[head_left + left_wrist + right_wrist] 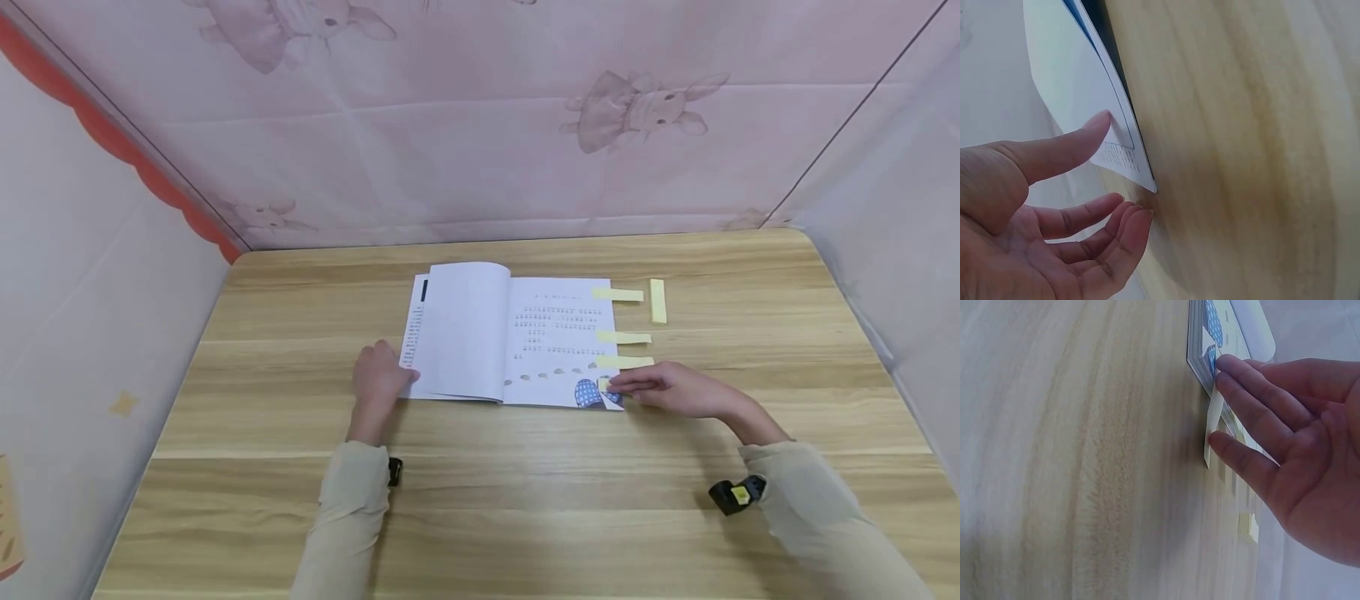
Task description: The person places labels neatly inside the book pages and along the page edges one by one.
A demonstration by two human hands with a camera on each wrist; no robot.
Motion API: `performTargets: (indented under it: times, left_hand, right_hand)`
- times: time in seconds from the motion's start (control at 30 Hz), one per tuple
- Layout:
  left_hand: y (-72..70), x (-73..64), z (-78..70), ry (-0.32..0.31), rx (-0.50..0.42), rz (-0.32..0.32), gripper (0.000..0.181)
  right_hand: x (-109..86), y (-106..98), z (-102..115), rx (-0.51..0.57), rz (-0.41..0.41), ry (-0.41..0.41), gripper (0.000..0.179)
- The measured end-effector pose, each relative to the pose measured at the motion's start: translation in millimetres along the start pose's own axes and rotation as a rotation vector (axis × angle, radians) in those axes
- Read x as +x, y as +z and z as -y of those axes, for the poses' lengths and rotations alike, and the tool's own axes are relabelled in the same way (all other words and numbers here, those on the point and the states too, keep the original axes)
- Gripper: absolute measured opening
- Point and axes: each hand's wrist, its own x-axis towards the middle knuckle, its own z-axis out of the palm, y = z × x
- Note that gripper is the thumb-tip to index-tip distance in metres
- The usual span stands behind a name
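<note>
An open book point(558, 333) lies on the table, its right page printed with text and a blue checked picture in the lower corner. My left hand point(377, 375) is at the book's lower left corner. In the left wrist view its thumb point(1099, 125) rests on the page, and the other fingers bend loosely beside the corner. My right hand point(678, 390) touches a pale yellow sticky note point(603, 384) at the lower right corner with nearly straight fingers. In the right wrist view, this narrow strip point(1213, 422) sticks out past the book's edge under the fingertips.
Several yellow sticky strips point(622, 337) project from the right page's edge. A pad of yellow sticky notes point(657, 301) lies on the wooden table point(525, 500) right of the book. Pink fabric with rabbits point(465, 150) stands behind the table.
</note>
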Motion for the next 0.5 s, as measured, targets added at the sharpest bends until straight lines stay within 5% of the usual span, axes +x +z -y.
performTargets:
  times: [0.5]
  left_hand:
    - [-0.6,-0.2,-0.9,-0.013,0.029,0.021,0.039]
  right_hand:
    - [1.3,0.5,-1.1,0.026,0.009,0.003,0.032]
